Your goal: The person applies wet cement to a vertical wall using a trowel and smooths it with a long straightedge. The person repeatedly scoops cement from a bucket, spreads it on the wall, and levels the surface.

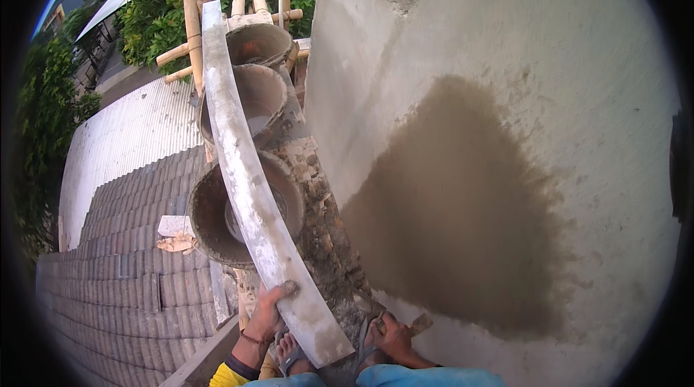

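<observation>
My left hand [266, 316] is closed around the near part of a long, flat metal straightedge [242, 148], its thumb on the top face. The bar is smeared with grey mortar and slants away from my feet, passing over the buckets. My right hand [392, 338] is low beside my right foot, its fingers closed on a mortar-stained hand tool [421, 325]. That tool looks like a trowel, but the hand covers most of it. To the right rises a plastered wall [607, 134] with a large, dark, damp patch of mortar [463, 220].
Three mortar-crusted buckets stand in a row: a near bucket [210, 220], a middle bucket [271, 90] and a far bucket [264, 36]. Mortar-strewn bricks [325, 231] edge the wall. Bamboo poles [192, 25] stand beyond. A tiled roof [130, 286] lies below on the left.
</observation>
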A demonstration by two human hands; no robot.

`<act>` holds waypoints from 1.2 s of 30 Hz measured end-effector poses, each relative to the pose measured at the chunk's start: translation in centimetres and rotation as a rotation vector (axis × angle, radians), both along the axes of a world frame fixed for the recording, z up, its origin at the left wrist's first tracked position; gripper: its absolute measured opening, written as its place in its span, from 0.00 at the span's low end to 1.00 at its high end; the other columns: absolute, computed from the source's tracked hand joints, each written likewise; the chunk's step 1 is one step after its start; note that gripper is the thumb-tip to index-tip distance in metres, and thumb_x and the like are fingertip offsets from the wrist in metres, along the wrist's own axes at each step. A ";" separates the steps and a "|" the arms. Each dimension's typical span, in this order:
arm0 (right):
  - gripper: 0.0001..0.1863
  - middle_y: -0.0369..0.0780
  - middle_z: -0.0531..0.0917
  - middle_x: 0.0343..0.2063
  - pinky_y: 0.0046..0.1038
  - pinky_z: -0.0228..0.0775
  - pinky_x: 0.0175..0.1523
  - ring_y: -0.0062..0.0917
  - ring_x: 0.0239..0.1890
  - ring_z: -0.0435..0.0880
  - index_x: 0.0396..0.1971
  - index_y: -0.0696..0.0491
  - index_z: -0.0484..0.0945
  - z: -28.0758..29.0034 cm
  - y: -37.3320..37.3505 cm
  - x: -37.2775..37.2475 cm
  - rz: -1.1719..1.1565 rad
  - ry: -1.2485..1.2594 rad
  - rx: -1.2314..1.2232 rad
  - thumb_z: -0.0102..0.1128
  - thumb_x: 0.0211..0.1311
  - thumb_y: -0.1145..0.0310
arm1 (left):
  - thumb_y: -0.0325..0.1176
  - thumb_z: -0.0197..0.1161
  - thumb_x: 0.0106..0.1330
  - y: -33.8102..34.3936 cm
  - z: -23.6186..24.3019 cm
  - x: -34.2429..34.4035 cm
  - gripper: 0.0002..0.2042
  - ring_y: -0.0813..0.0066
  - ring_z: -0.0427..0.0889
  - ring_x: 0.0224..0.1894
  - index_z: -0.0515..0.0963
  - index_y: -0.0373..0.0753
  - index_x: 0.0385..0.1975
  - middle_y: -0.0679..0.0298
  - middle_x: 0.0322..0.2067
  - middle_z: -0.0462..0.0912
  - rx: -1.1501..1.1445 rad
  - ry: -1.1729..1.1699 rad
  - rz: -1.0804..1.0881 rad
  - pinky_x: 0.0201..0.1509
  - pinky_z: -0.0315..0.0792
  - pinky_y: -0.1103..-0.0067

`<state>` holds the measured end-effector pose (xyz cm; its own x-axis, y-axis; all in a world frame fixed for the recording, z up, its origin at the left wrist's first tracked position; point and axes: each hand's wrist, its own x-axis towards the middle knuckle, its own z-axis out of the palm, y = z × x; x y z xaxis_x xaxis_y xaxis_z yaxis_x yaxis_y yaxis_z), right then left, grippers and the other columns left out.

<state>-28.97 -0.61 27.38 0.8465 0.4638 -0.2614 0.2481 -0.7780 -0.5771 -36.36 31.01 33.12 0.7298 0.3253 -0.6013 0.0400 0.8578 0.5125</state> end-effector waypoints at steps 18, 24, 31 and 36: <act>0.21 0.52 0.84 0.26 0.52 0.77 0.38 0.54 0.32 0.85 0.47 0.54 0.79 -0.5 -0.4 0.2 0.033 0.042 0.005 0.60 0.64 0.53 | 0.29 0.63 0.59 -0.1 -0.1 -0.3 0.26 0.65 0.83 0.45 0.70 0.33 0.59 0.58 0.45 0.81 0.003 0.006 0.000 0.51 0.81 0.69; 0.13 0.54 0.83 0.27 0.49 0.76 0.39 0.56 0.35 0.84 0.37 0.56 0.77 -0.3 -0.1 0.4 0.021 0.020 0.075 0.64 0.65 0.60 | 0.29 0.62 0.59 0.0 0.7 -0.1 0.26 0.64 0.83 0.45 0.70 0.32 0.59 0.57 0.44 0.81 0.006 0.046 0.003 0.51 0.81 0.69; 0.16 0.52 0.84 0.28 0.48 0.77 0.37 0.53 0.32 0.85 0.42 0.56 0.78 -0.3 -0.1 0.5 0.051 0.008 0.054 0.64 0.62 0.60 | 0.30 0.63 0.57 0.0 -0.4 -0.5 0.26 0.65 0.82 0.42 0.70 0.31 0.57 0.58 0.42 0.80 0.014 0.073 0.031 0.50 0.80 0.70; 0.15 0.51 0.84 0.27 0.48 0.77 0.37 0.53 0.33 0.85 0.41 0.55 0.78 -0.4 -0.1 0.6 0.049 0.014 0.046 0.64 0.63 0.60 | 0.34 0.63 0.60 0.1 -1.2 -0.9 0.21 0.65 0.83 0.43 0.75 0.31 0.52 0.58 0.40 0.81 0.053 0.079 0.020 0.52 0.80 0.69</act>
<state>-28.39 -0.69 27.00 0.8189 0.5161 -0.2509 0.2764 -0.7379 -0.6158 -37.28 31.12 31.90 0.6740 0.3720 -0.6382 0.0650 0.8307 0.5529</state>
